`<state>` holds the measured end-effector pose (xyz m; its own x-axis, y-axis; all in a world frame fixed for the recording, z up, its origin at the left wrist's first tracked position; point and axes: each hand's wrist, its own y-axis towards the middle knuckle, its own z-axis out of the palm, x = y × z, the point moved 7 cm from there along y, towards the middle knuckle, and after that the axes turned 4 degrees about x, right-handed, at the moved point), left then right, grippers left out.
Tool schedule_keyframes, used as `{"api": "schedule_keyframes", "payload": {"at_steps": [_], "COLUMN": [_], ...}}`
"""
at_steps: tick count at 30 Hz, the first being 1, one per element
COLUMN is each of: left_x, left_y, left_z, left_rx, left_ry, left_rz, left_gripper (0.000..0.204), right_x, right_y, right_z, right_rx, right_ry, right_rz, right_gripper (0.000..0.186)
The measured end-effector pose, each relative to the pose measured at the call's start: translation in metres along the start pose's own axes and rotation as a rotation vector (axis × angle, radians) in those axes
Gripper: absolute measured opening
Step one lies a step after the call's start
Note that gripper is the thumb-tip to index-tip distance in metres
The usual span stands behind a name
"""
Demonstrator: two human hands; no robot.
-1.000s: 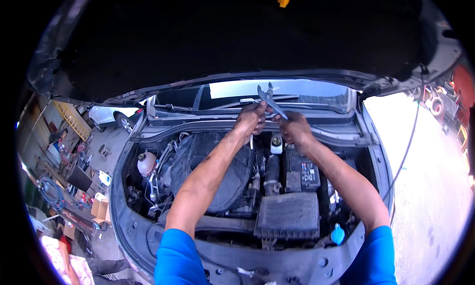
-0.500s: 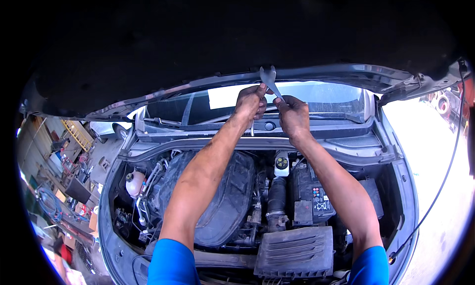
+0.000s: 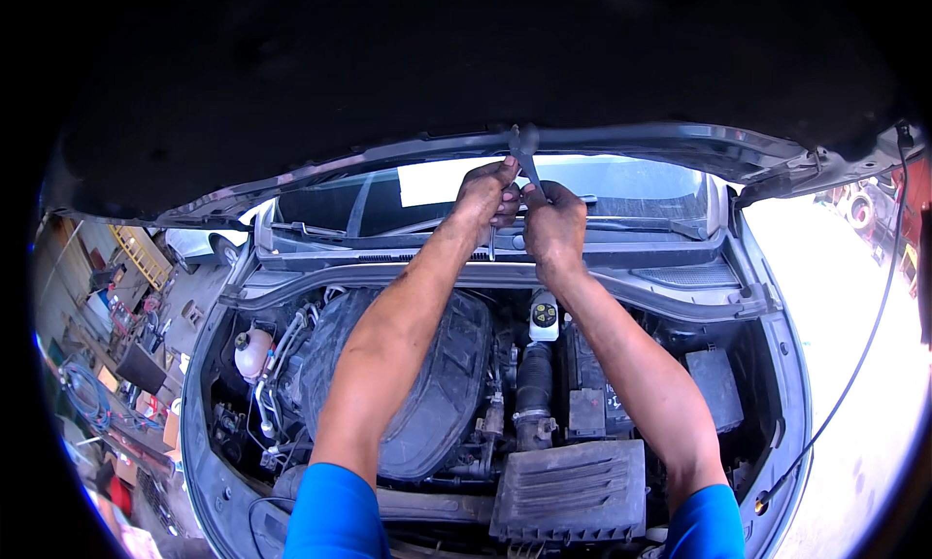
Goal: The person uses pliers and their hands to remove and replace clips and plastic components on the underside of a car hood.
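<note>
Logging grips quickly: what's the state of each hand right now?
Left hand: closed, holding a thin metal rod.
Right hand: closed, holding a pliers-like metal tool.

Right hand (image 3: pixel 556 221) grips grey metal wide-headed tool (image 3: pixel 526 159). Left hand (image 3: pixel 485 192) holds thin silver rod (image 3: pixel 492 244). Rounded black plastic engine cover (image 3: pixel 447 384) below.

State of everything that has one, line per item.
Hood: raised
Left hand: closed on thin metal rod
Right hand: closed on metal tool
White reservoir: capped
Pale round tank: capped
</note>
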<state>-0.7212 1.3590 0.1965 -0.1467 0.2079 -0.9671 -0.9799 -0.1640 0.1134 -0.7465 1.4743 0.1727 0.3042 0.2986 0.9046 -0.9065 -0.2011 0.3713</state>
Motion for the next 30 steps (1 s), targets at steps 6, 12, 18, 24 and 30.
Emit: {"api": "schedule_keyframes", "payload": {"at_steps": [6,12,18,24,30], "left_x": [-0.021,-0.030,-0.018,-0.013,-0.028], "left_y": [-0.003,-0.004,-0.002,-0.002,-0.008], "left_z": [-0.018,-0.019,-0.014,-0.016,-0.023], "left_rx": [-0.121,-0.119,-0.192,-0.164,-0.146], "left_ry": [0.300,0.405,0.191,0.135,0.297], "left_rz": [-0.010,0.034,0.049,0.026,0.029], "left_gripper": [0.031,0.033,0.028,0.027,0.032], "right_x": [0.005,0.007,-0.005,-0.006,-0.013], "right_y": [0.000,-0.003,-0.005,-0.004,-0.009], "right_z": [0.009,0.008,0.014,0.015,0.036], "right_rx": [0.025,-0.027,-0.100,-0.109,-0.188], "right_ry": [0.048,0.012,0.120,0.114,0.190], "right_rz": [0.050,0.079,-0.052,-0.046,-0.027], "right_gripper": [0.019,0.023,0.019,0.019,0.021]}}
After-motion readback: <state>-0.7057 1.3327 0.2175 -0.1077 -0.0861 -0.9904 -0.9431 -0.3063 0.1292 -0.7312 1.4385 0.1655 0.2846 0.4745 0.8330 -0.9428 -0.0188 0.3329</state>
